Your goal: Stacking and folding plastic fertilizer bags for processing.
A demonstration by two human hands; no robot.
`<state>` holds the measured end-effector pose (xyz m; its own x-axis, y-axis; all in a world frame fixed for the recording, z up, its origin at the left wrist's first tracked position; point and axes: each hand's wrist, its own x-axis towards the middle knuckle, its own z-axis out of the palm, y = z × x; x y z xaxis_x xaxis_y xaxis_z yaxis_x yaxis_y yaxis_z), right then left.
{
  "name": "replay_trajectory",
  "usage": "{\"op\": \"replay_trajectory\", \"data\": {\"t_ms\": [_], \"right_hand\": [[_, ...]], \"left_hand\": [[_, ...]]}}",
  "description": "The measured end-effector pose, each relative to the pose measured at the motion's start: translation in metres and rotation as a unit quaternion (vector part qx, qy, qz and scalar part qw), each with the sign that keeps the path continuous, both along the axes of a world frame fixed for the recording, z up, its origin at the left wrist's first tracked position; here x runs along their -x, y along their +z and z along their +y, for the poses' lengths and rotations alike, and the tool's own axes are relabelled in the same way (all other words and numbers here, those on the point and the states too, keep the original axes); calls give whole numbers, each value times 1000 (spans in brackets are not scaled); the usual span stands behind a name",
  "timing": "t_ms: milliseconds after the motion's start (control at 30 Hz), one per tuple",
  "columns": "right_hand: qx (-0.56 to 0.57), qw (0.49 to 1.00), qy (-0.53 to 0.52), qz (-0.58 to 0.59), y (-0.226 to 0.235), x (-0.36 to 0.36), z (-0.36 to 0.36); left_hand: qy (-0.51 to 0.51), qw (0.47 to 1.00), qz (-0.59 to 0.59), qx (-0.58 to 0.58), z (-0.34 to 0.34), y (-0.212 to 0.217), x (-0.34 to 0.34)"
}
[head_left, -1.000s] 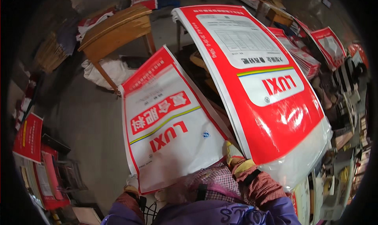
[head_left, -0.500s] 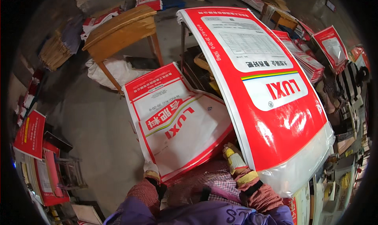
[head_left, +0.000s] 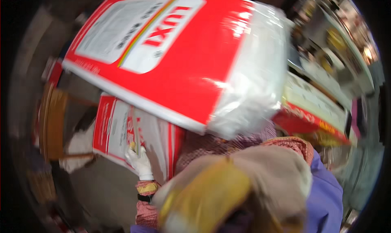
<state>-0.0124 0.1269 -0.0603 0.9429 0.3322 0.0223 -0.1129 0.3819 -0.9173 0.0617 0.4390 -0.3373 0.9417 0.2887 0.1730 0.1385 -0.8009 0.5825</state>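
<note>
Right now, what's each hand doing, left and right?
Left hand: white-gloved, grip closed on the edge of the smaller red and white sack.
Right hand: hidden behind the big red and white sack; cannot tell.

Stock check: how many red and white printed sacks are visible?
2 clearly: one large red and white plastic sack overhead, one smaller red and white sack in the gloved left hand. More may be hidden in blur.

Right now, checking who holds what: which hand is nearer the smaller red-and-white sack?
Left. The left hand grips the smaller sack at its edge; the right hand seems only a blur further right, below the large sack.
</note>
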Motion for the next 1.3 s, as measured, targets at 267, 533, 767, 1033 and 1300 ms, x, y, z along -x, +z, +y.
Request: {"op": "replay_trajectory", "data": {"t_ms": [267,533,767,1033,1300], "right_hand": [[42,969,-233,-77,-18,55,-37],[74,917,-356,-164,-19,-30,-73],[29,885,-462,-56,-38,47,-121],[418,854,-303,69,-107,-37,-123],[359,882,-293,85,-102,-50,-99]], "left_hand": [[-476,861,-178,-18,-230,133,-21],[-518,808,-233,-154,-295,131,-34],[-480,832,111,254,-285,148,-66],[-474,833,123,258,-284,180,-64],[-456,791,238,330,-280,187,-72]]}}
